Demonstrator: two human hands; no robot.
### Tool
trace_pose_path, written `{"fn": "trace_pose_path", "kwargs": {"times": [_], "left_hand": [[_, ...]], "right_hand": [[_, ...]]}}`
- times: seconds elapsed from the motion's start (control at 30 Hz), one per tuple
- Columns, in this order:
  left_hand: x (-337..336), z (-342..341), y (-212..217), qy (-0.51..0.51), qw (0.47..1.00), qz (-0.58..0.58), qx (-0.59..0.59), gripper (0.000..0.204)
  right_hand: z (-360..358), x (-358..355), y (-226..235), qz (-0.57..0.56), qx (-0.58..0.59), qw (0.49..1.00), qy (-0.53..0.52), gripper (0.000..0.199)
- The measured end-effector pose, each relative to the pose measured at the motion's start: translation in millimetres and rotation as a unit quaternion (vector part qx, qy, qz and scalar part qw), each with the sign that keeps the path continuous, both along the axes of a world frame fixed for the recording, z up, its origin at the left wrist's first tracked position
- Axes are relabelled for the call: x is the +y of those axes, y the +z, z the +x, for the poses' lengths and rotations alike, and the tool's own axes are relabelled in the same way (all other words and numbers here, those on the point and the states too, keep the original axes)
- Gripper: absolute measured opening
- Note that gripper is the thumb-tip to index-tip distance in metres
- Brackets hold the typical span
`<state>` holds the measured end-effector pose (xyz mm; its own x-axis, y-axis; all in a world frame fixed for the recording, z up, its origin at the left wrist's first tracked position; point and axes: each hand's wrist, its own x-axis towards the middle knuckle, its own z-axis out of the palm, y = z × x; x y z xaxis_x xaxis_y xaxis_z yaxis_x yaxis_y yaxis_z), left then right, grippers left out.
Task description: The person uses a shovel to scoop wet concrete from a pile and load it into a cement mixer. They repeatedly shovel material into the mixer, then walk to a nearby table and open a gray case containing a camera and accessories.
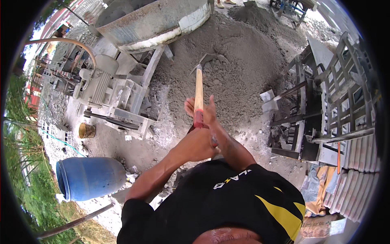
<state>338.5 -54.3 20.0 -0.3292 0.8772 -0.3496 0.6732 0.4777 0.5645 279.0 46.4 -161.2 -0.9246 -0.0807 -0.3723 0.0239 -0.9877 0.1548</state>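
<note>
A shovel [199,89] with a pale wooden shaft and a red grip end points away from me. Its metal blade rests in the grey, damp-looking sand or mortar mix [239,77]. My left hand [200,144] is closed round the grip end, close to my body. Further along, my right hand [208,112] lies under the shaft, its thumb and fingers spread on either side of the wood. The shaft partly covers that palm, so I cannot tell how firmly it touches.
A large round metal mixer pan [158,26] stands at the far left, beside a dusty motor [97,87] on a frame. A blue barrel [93,179] lies at left near a small bucket [87,130]. Metal racks [300,118] and stacked bags [353,191] line the right.
</note>
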Motion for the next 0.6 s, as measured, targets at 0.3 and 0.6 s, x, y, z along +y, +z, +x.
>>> {"fn": "trace_pose_path", "kwargs": {"times": [0.3,0.6], "left_hand": [[-123.0,-26.2,7.6,0.612,0.671,0.317,-0.272,0.011],[-48.5,-313.6,-145.3,0.604,0.351,0.48,-0.531,0.014]], "right_hand": [[-168.4,-47.7,-69.4,0.171,-0.066,0.981,0.069,0.026],[-365.6,6.9,-139.5,0.249,-0.19,0.949,0.024,0.03]]}}
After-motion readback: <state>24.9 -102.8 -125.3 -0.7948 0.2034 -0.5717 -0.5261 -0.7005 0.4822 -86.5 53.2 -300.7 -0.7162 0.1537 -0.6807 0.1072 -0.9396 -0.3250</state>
